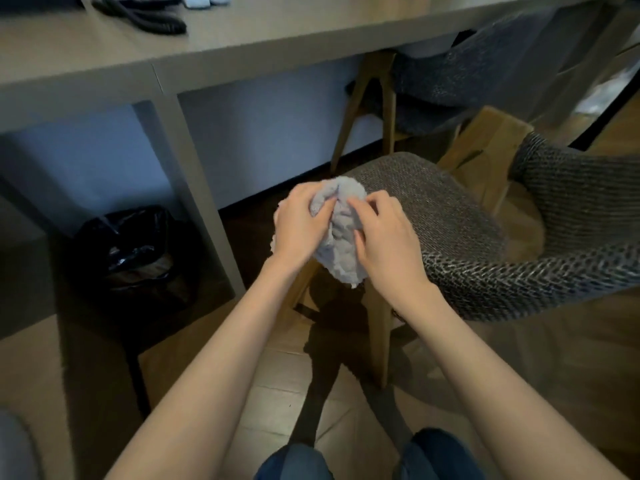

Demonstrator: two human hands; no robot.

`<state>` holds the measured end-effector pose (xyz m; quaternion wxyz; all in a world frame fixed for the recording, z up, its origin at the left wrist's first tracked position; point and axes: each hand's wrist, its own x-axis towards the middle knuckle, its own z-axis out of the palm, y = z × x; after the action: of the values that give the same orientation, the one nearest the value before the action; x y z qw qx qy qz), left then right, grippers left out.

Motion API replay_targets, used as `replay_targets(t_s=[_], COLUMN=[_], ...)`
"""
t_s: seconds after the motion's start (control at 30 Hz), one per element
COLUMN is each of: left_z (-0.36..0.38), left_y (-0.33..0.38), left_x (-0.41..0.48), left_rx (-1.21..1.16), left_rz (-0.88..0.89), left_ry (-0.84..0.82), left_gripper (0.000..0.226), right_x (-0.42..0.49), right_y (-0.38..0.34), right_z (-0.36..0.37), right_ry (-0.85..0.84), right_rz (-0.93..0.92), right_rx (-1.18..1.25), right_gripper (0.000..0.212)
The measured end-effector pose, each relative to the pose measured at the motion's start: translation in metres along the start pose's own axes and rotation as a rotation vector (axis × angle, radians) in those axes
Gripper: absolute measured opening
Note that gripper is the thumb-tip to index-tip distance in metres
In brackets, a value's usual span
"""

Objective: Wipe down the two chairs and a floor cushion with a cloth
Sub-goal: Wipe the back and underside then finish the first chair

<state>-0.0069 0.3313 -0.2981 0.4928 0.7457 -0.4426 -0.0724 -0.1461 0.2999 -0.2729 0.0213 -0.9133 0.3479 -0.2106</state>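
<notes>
Currently: cloth, bunched, gripped between left hand and right hand, fingers curled in, over near chair seat edge. Step, judged: readying cloth. Next: press onto seat, wipe.

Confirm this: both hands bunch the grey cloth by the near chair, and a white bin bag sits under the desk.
Not white: the head view shows the bin bag under the desk is black. The rest stands.
</notes>
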Motion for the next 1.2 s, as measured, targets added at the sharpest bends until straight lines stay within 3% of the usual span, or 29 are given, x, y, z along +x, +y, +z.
replay_targets(t_s=[0.13, 0.47, 0.63, 0.9, 1.03, 1.2], left_z=[0.001, 0.012, 0.026, 0.058, 0.083, 0.108], left_y=[0.023, 0.106, 0.136, 0.184, 0.212, 0.253], left_x=[-0.014, -0.061, -0.087, -0.108, -0.109, -0.115], left_rx=[0.058, 0.292, 0.355, 0.38, 0.306, 0.256], left_rz=[-0.027, -0.014, -0.058, -0.091, -0.142, -0.263], left_ry=[-0.145, -0.69, -0.853, -0.79, -0.729, -0.616], left_gripper=[0.037, 0.052, 0.064, 0.059, 0.059, 0.06], right_x=[-0.007, -0.04, -0.054, -0.055, -0.051, -0.037], right_y=[0.011, 0.049, 0.077, 0.127, 0.157, 0.205], right_z=[-0.027, -0.117, -0.162, -0.196, -0.216, -0.241], right_ry=[-0.167, -0.598, -0.703, -0.717, -0.652, -0.713], right_rz=[0.044, 0.303, 0.334, 0.159, 0.073, -0.048], right_rx=[0.0, -0.059, -0.096, -0.183, -0.118, -0.05], right_gripper=[0.042, 0.037, 0.04, 0.047, 0.042, 0.045])
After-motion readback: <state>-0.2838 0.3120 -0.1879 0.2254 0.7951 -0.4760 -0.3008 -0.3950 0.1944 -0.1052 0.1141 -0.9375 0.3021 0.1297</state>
